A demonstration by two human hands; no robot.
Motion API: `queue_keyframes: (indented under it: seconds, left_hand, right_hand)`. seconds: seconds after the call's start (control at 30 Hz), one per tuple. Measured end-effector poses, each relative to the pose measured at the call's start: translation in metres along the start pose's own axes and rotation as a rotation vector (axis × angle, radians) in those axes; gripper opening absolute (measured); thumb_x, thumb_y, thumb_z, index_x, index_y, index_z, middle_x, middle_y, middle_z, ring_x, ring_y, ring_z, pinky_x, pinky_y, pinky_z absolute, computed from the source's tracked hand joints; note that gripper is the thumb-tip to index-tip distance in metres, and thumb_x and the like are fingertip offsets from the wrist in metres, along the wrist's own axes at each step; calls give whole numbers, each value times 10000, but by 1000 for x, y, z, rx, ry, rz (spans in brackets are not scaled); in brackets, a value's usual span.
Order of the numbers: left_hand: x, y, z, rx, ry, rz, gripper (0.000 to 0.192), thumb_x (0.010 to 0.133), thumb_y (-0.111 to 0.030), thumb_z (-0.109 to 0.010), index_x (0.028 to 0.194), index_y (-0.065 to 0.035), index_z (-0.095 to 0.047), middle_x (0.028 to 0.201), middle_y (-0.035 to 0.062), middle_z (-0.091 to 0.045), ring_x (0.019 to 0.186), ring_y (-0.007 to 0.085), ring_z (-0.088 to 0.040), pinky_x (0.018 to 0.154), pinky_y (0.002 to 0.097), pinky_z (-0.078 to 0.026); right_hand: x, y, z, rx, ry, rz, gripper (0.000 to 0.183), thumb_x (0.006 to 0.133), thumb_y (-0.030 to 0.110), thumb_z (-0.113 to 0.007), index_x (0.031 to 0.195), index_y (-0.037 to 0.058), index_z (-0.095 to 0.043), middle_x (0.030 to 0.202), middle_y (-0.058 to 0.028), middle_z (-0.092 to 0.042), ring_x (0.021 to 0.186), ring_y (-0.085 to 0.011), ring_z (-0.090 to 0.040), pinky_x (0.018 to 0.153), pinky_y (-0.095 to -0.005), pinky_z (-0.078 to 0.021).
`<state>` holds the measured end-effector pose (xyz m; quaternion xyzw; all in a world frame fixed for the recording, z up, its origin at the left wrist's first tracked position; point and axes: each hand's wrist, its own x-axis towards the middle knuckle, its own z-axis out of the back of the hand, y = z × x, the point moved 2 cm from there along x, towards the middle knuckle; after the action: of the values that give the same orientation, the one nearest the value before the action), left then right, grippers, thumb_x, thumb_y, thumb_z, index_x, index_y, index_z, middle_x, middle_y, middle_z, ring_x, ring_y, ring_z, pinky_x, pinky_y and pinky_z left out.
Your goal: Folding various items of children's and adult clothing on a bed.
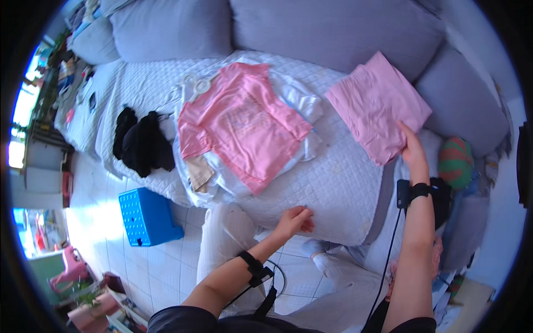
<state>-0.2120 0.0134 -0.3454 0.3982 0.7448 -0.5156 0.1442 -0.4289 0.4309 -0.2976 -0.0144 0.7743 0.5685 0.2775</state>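
My right hand [413, 152] grips the lower right edge of a folded pink cloth [377, 104], thumb on top and the other fingers hidden. That cloth lies at the right end of the sofa seat, against the grey cushions. My left hand [295, 220], fingers curled and holding nothing visible, hovers by the front edge of the seat. Spread out in the middle is a pink short-sleeved T-shirt [245, 123] with a print on its front. White garments [306, 98] lie beneath it, and a white plastic hanger [202, 86] shows at its neck.
Black clothing [145, 143] and a beige cloth piece [200, 172] lie left of the T-shirt on the white quilted sofa cover [333, 175]. A blue plastic step stool [145, 216] stands on the tiled floor. A green-and-orange striped ball-like object [456, 162] sits beyond my right wrist.
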Motion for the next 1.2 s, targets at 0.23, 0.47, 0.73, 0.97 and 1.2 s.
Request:
queue_keyframes:
  seconds: [0.23,0.47,0.73,0.97,1.2]
  left_hand:
    - [10,-1,10,8,-35,45,361,1000,-349,-557,1045,-7,-662,835,103,-720,702,187,-718,627,283,-547]
    - [6,14,8,-20,-18,-139,288,985,-277,-601,996,6,-654,839,88,-717,713,163,-701,647,288,-544]
    - [-5,19,27,54,-65,-339,221,916,-189,-630,942,30,-654,743,92,-686,669,177,-665,640,330,-533]
    - [-26,-22,18,147,-71,-856,392,911,-293,-668,1178,-5,-672,1136,248,-692,1075,394,-661,929,453,-506]
    - [-9,-12,18,294,-88,-833,360,917,-287,-630,1119,7,-676,953,192,-734,880,420,-685,798,454,-539]
  right_hand:
    - [-8,-72,-19,100,25,65,636,882,263,-758,1380,-41,-505,1365,-130,-566,1306,-239,-504,1078,-359,-411]
    - [-105,-57,-153,-757,125,502,453,926,126,-684,1330,-45,-572,1244,-151,-649,1179,-205,-595,1013,-329,-458]
    - [-162,-137,-509,-522,847,83,404,976,79,-604,1363,-27,-555,1178,-150,-662,1007,-202,-690,805,-299,-578]
    - [-131,-195,-633,-488,651,-9,222,928,75,-629,1117,-3,-543,969,-127,-683,745,-144,-680,568,-242,-545]
    - [-162,-169,-604,-575,561,-35,278,880,264,-767,966,41,-626,823,-60,-682,623,-118,-649,526,-268,-533]
